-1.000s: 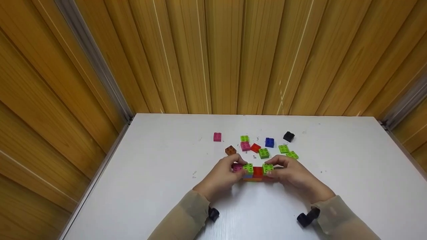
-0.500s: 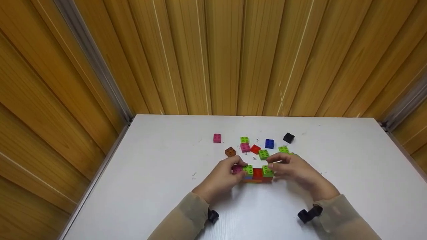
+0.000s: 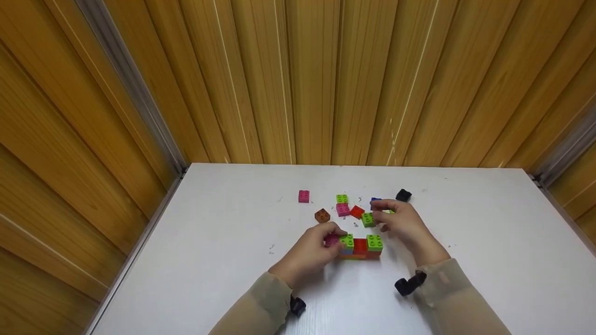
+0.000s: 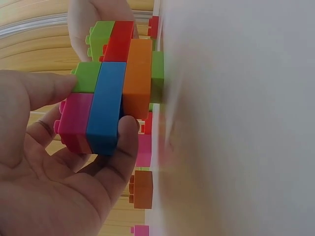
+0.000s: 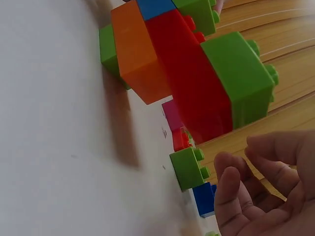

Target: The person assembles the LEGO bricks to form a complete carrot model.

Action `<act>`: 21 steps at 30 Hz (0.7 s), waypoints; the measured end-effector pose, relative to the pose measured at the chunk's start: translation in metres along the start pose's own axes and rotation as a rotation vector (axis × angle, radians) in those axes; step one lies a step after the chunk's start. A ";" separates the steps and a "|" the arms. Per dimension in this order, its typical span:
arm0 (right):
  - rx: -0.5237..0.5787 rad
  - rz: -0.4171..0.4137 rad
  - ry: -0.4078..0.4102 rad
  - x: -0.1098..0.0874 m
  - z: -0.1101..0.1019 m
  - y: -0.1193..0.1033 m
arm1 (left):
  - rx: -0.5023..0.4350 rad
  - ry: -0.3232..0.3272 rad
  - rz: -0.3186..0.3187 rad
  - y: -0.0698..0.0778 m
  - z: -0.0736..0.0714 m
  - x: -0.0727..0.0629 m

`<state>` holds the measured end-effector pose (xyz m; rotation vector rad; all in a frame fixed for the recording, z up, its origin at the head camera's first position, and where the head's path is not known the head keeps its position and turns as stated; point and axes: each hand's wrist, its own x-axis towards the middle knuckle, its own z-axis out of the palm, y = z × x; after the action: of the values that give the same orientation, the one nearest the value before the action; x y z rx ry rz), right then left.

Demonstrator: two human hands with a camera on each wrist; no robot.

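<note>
My left hand [image 3: 307, 251] grips the left end of a stack of toy building bricks [image 3: 360, 246]. In the left wrist view its thumb presses a light green brick [image 4: 88, 77], and a finger supports the blue brick [image 4: 106, 108] from below. A pink brick [image 4: 76, 118] sits on the blue one; an orange brick [image 4: 138, 73] lies beneath, with green at the bottom. Red bricks [image 5: 184, 69] and another green top brick [image 5: 238, 73] form the right end. My right hand [image 3: 407, 228], fingers loosely bent and holding nothing, hovers close to a loose green brick [image 3: 368, 219].
Loose bricks lie behind the stack on the white table [image 3: 223, 260]: pink [image 3: 303, 196], brown [image 3: 322, 215], red [image 3: 357, 212], black [image 3: 403, 195] and others. My right hand partly covers a blue brick [image 3: 375, 201] and green ones. A wood-patterned wall [image 3: 312, 93] stands behind.
My right hand has let go of the stack's right end and moved away from me toward the loose bricks. My left hand keeps its hold on the stack.
</note>
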<state>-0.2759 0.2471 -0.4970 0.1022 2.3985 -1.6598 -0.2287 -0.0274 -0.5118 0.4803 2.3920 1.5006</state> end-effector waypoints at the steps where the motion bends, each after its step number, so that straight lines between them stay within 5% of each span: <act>1: -0.016 -0.006 0.006 0.002 0.002 0.000 | 0.001 -0.001 0.004 0.000 0.000 0.000; 13: -0.349 0.026 0.029 0.014 0.014 -0.002 | -0.003 -0.017 -0.040 0.003 -0.001 0.000; 21: -0.465 -0.015 0.036 0.012 0.015 0.002 | -0.015 -0.039 -0.031 0.004 -0.006 -0.001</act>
<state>-0.2852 0.2333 -0.5060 0.0368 2.7443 -1.0720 -0.2299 -0.0308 -0.5060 0.4624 2.3465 1.4807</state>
